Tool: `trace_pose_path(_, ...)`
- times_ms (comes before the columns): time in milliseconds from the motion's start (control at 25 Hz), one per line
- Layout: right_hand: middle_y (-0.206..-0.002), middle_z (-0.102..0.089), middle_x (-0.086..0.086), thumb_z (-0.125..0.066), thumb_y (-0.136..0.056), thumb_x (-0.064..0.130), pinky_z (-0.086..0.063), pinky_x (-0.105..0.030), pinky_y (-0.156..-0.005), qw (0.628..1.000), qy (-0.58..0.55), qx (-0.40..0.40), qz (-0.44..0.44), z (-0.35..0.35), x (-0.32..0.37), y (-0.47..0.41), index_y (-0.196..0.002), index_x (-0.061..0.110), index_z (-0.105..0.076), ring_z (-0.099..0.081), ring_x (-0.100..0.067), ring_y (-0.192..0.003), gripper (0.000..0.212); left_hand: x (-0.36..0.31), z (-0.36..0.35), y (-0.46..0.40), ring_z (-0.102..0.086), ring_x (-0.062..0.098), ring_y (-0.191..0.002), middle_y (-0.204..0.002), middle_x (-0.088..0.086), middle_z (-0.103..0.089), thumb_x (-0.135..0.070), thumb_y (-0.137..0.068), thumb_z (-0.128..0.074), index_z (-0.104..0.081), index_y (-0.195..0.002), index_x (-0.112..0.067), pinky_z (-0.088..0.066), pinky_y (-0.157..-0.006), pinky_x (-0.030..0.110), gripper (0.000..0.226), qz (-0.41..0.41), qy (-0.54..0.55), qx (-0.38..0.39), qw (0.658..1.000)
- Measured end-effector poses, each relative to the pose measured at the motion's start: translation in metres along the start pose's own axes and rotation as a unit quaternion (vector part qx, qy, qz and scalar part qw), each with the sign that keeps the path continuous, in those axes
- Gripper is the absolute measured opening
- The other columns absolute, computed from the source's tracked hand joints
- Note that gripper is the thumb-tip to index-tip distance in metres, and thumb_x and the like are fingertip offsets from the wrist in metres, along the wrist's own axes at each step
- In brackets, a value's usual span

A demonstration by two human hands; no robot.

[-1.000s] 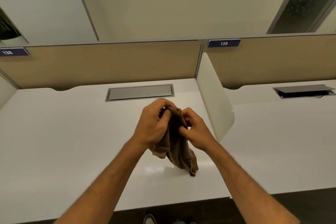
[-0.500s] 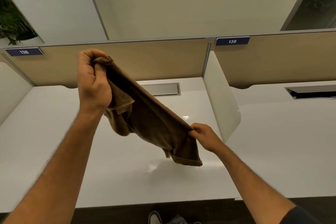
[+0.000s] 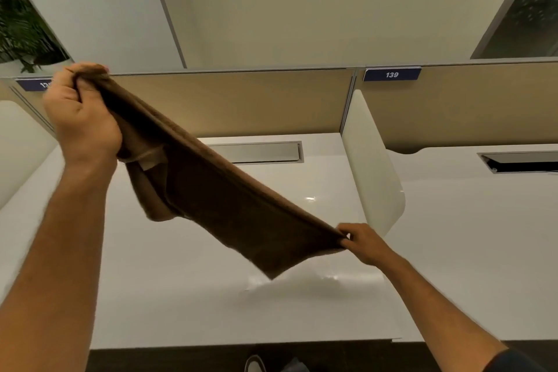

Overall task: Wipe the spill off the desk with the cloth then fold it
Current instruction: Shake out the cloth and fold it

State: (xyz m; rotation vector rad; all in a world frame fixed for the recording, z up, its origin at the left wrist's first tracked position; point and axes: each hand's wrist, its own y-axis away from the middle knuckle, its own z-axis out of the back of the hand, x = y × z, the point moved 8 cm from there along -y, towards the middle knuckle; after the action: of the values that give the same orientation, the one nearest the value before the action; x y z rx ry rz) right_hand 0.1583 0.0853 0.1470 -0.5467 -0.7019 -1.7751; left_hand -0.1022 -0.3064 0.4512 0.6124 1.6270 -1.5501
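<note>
Stretching brown cloth (image 3: 211,190) taut in mid-air above white counter (image 3: 151,296): left hand (image 3: 80,118) raised, fist clenched round one end; right hand (image 3: 362,243) low, pinching opposite corner. Wet sheen on counter (image 3: 326,278) under cloth, so wipe looks done or nearly. Fold not yet made; cloth only spread, one corner bunched and hanging.

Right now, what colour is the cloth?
Plain brown cloth, no pattern; the head view shows it.
</note>
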Motion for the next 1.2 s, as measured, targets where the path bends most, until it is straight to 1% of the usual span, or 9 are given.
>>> trace_pose_path(80, -0.074, -0.066, 0.006, -0.06, -0.093, 0.002, -0.053, -0.037, -0.072, 1.0, -0.019, -0.001, -0.018, -0.002, -0.016, 0.005, -0.074, 0.035, -0.063, -0.061, -0.012, -0.072, 0.038, 0.01, 0.004, -0.001, -0.064, -0.009, -0.095, -0.098, -0.023, -0.067, -0.027, -0.101, -0.04, -0.065, -0.094, -0.045, -0.05, -0.094, 0.013, 0.032, 0.012, -0.029, 0.009, 0.999)
trace_pose_path(240, -0.089, -0.076, 0.002, -0.06, -0.098, 0.005, -0.053, -0.021, -0.079, 0.989, -0.134, -0.014, -0.066, 0.008, -0.032, 0.002, -0.096, 0.021, -0.077, -0.07, -0.016, -0.089, 0.024, 0.031, 0.004, 0.007, -0.063, -0.008, -0.092, -0.096, -0.024, -0.064, -0.033, -0.101, -0.04, -0.065, -0.101, -0.042, -0.052, -0.084, 0.009, 0.027, 0.059, -0.063, 0.034, 0.996)
trace_pose_path(360, -0.097, -0.078, -0.006, -0.055, -0.099, 0.0, -0.058, -0.029, -0.087, 0.96, -0.268, -0.031, -0.08, 0.024, -0.038, 0.003, -0.105, 0.014, -0.078, -0.074, -0.021, -0.095, 0.028, 0.046, 0.004, 0.008, -0.063, -0.004, -0.081, -0.089, -0.019, -0.063, -0.024, -0.096, -0.044, -0.065, -0.09, -0.039, -0.053, -0.072, 0.009, 0.026, 0.105, -0.047, 0.052, 0.992)
trace_pose_path(480, -0.101, -0.078, -0.012, -0.056, -0.097, -0.006, -0.061, -0.028, -0.086, 0.937, -0.332, -0.07, -0.086, 0.04, -0.042, 0.001, -0.107, 0.009, -0.077, -0.075, -0.022, -0.096, 0.028, 0.06, -0.003, 0.015, -0.058, -0.002, -0.072, -0.081, -0.014, -0.058, -0.021, -0.093, -0.044, -0.062, -0.083, -0.035, -0.049, -0.065, 0.011, 0.025, 0.151, -0.025, 0.085, 0.985)
trace_pose_path(640, -0.088, -0.078, -0.014, -0.069, -0.093, 0.001, -0.064, -0.032, -0.081, 0.901, -0.379, -0.155, -0.142, 0.056, -0.062, 0.007, -0.098, 0.004, -0.073, -0.077, -0.027, -0.088, 0.007, 0.09, 0.019, 0.017, -0.056, 0.001, -0.07, -0.069, -0.019, -0.06, -0.025, -0.087, -0.047, -0.065, -0.069, -0.032, -0.048, -0.066, 0.02, 0.026, 0.228, 0.017, 0.004, 0.973)
trace_pose_path(840, -0.093, -0.074, -0.008, -0.071, -0.095, 0.016, -0.061, -0.031, -0.071, 0.905, -0.277, -0.263, -0.185, 0.065, -0.075, 0.018, -0.094, 0.019, -0.075, -0.072, -0.024, -0.087, 0.005, 0.104, 0.026, 0.029, -0.061, -0.001, -0.074, -0.082, -0.015, -0.062, -0.031, -0.087, -0.058, -0.059, -0.081, -0.037, -0.052, -0.07, 0.018, 0.008, 0.193, -0.055, 0.01, 0.98)
trace_pose_path(1000, -0.091, -0.075, -0.003, -0.069, -0.097, 0.017, -0.06, -0.027, -0.069, 0.899, -0.273, -0.295, -0.174, 0.074, -0.068, 0.02, -0.089, 0.027, -0.073, -0.074, -0.021, -0.083, 0.013, 0.114, 0.029, 0.04, -0.06, 0.001, -0.074, -0.083, -0.015, -0.061, -0.04, -0.093, -0.063, -0.055, -0.083, -0.038, -0.05, -0.069, 0.018, 0.012, 0.164, -0.132, 0.015, 0.977)
trace_pose_path(1080, -0.093, -0.075, -0.005, -0.069, -0.096, 0.013, -0.06, -0.031, -0.077, 0.891, -0.301, -0.293, -0.17, 0.077, -0.066, 0.018, -0.091, 0.021, -0.074, -0.073, -0.022, -0.089, 0.011, 0.118, 0.032, 0.042, -0.059, 0.004, -0.074, -0.083, -0.013, -0.061, -0.043, -0.094, -0.064, -0.056, -0.083, -0.034, -0.049, -0.069, 0.02, 0.016, 0.159, -0.16, 0.018, 0.974)
trace_pose_path(1200, -0.099, -0.074, -0.015, -0.071, -0.093, 0.006, -0.062, -0.039, -0.08, 0.84, -0.408, -0.292, -0.207, 0.078, -0.071, 0.021, -0.098, 0.011, -0.074, -0.074, -0.03, -0.092, 0.007, 0.123, 0.039, 0.044, -0.055, 0.012, -0.08, -0.085, -0.008, -0.061, -0.04, -0.096, -0.061, -0.062, -0.091, -0.022, -0.047, -0.071, 0.025, 0.019, 0.148, -0.196, 0.026, 0.969)
